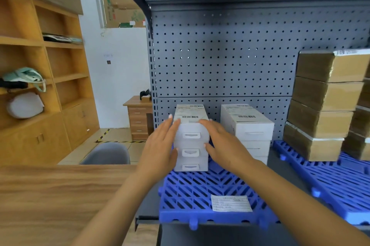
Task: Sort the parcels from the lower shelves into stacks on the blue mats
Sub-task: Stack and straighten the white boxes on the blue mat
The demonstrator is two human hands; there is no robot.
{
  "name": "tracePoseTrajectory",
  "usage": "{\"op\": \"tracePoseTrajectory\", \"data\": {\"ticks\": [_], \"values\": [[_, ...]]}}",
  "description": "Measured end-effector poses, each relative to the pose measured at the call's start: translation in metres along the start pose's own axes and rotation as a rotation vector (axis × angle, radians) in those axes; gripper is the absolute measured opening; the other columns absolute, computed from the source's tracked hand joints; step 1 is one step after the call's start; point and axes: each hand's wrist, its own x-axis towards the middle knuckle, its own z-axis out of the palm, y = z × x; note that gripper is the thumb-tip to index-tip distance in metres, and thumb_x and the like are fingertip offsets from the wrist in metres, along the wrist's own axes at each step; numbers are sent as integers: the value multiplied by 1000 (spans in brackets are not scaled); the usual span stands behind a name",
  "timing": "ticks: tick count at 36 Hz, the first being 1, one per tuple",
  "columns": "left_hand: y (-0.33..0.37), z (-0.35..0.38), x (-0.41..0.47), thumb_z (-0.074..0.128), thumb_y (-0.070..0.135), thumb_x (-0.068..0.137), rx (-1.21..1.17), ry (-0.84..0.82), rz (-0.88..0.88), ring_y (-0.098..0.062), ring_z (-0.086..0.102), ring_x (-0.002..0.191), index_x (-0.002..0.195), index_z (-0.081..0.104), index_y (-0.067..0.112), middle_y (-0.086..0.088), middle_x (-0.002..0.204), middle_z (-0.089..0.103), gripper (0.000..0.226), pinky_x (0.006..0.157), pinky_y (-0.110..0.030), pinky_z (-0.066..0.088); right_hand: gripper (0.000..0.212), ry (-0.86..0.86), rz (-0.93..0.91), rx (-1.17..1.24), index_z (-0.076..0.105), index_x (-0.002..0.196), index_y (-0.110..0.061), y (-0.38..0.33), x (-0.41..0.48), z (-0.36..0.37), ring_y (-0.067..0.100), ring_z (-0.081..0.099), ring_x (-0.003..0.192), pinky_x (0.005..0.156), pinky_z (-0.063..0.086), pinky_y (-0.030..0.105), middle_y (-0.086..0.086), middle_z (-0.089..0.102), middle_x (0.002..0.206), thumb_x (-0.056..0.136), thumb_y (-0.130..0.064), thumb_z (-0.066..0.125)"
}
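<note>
Squaring white parcel stack (191,153) between left grip (160,145) and right grip (224,143), both wide and flat. Press evenly, edges flush, without nudging neighbour stack (248,125) beside right grip.

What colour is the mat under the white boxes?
The mat is bright blue with slanted slots. The head view shows it best.

Both bare forearms reach forward to the white stack (191,139). The left grip (160,143) lies flat against the stack's left side, fingers straight, thumb lower down. The right grip (224,141) mirrors it on the stack's right side, fingertips at the top edge.
</note>
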Motion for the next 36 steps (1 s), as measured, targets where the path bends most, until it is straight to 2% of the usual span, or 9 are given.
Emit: {"op": "tracePoseTrajectory", "data": {"ticks": [2,5,11,15,23,26,28,31,36], "values": [[4,-2,5,62,12,89,-47,28,-30,-17,23,143,147,29,17,-1,156,26,67,117,-35,21,56,4,-2,41,21,144,-29,-1,4,0,24,53,104,85,46,38,8,46,133,96,-19,48],[7,-6,11,62,10,88,-40,76,-41,-19,34,135,139,43,15,-1,146,41,54,113,-34,26,49,14,5,26,25,138,-27,-2,10,2,24,54,93,78,48,39,7,53,117,96,-17,49],[9,-6,11,57,16,93,-117,33,-87,-15,37,133,141,38,19,5,150,34,51,104,-25,30,51,30,7,60,23,141,-28,0,9,7,24,55,97,81,48,40,7,53,117,97,-17,47],[15,-12,11,55,20,95,-164,43,-101,-16,43,129,138,42,19,6,146,39,45,99,-20,31,53,21,15,77,20,143,-32,0,8,8,24,53,105,86,48,40,5,49,128,98,-19,45],[22,-33,18,54,24,93,15,-78,-70,-15,38,132,141,39,19,4,145,41,50,110,-31,30,47,-21,-10,3,30,137,-29,-5,11,-13,22,49,102,84,46,37,6,49,122,95,-16,48],[26,-40,21,51,24,91,118,-143,-62,-16,21,144,148,28,19,2,155,27,61,117,-32,19,48,-13,-53,-29,33,138,-26,-7,9,-24,21,44,114,90,44,37,5,44,131,94,-16,49],[31,-41,21,50,23,92,135,-151,-36,-13,5,147,153,15,18,3,160,12,70,118,-27,6,52,10,-87,-30,30,142,-26,-6,3,-32,19,37,125,97,40,35,2,40,140,95,-19,50],[47,-40,20,52,25,94,109,-125,32,-9,-3,147,153,2,19,5,161,2,78,108,-12,-8,51,60,-142,-25,32,143,-24,-1,-10,-45,14,31,132,105,33,28,-3,36,144,96,-26,52],[80,-35,27,54,31,96,5,-130,105,0,-5,143,152,-1,24,13,158,4,80,104,-7,-5,51,121,-194,-46,32,143,-25,19,-34,-70,9,22,138,108,22,20,-8,31,148,97,-31,52]]}}
